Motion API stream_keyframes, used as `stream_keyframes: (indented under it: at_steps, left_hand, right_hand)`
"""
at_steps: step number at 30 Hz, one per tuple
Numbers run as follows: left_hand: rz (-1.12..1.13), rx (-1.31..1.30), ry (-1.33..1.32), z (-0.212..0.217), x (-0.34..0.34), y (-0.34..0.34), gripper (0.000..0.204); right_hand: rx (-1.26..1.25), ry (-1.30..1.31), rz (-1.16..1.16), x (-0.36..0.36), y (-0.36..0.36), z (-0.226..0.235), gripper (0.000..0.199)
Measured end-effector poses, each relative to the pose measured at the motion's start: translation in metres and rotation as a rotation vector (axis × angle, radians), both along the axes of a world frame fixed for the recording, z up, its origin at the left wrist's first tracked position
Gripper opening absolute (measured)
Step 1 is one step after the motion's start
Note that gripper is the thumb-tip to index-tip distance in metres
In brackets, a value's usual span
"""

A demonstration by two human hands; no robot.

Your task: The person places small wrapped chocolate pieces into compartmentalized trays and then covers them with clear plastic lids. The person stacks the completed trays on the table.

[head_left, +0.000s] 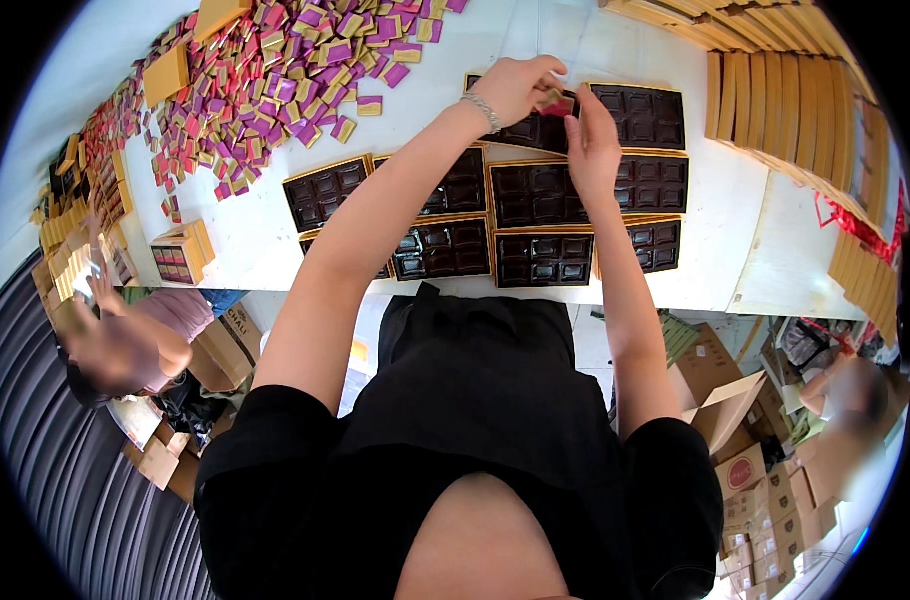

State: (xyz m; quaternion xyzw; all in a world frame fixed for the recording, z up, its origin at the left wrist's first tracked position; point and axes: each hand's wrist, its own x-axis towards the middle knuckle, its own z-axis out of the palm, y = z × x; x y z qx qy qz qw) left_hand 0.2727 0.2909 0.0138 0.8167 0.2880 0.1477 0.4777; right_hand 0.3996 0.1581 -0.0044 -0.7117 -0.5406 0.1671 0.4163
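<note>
Over the far row of dark moulded trays [540, 193], both my hands meet around small foil-like wrapped pieces [557, 106] in red and gold. My left hand [515, 88], a chain bracelet at its wrist, pinches them from the left. From the right, my right hand [595, 150] has its thumb and fingers at the pieces' other edge; its grip is partly hidden. The trays have gold rims and several shaped hollows each, and stand in rows on the white table [715, 260]. My left forearm covers part of the left trays.
A large heap of purple, red and gold wrapped pieces [305, 75] spreads at the far left. Gold boxes [790, 95] stand in a row on the right. A small box stack [182, 255] sits near the left front edge. People work at both sides, near cardboard boxes [730, 410].
</note>
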Motion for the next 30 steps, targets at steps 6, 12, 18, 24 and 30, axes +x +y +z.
stream_keyframes:
  at_steps: [6, 12, 18, 24, 30]
  left_hand:
    - [0.262, 0.134, -0.068, -0.016, 0.038, 0.016, 0.032]
    - [0.555, 0.41, 0.085, -0.062, -0.03, 0.106, 0.02]
    - [0.537, 0.622, 0.286, -0.058, -0.046, 0.161, 0.025]
    - [0.327, 1.08, 0.482, -0.044, -0.011, 0.176, 0.037]
    - [0.04, 0.75, 0.726, -0.041, -0.012, 0.204, 0.034]
  right_hand:
    - [-0.075, 0.443, -0.473, 0.054, 0.017, -0.021, 0.021]
    - [-0.129, -0.086, -0.402, 0.062, 0.021, -0.028, 0.019]
    - [-0.148, -0.324, -0.336, 0.067, 0.015, -0.028, 0.015]
    - [-0.303, -0.847, -0.082, 0.066, 0.019, 0.011, 0.018]
    - [-0.287, -0.666, 0.007, 0.068, 0.065, 0.027, 0.017]
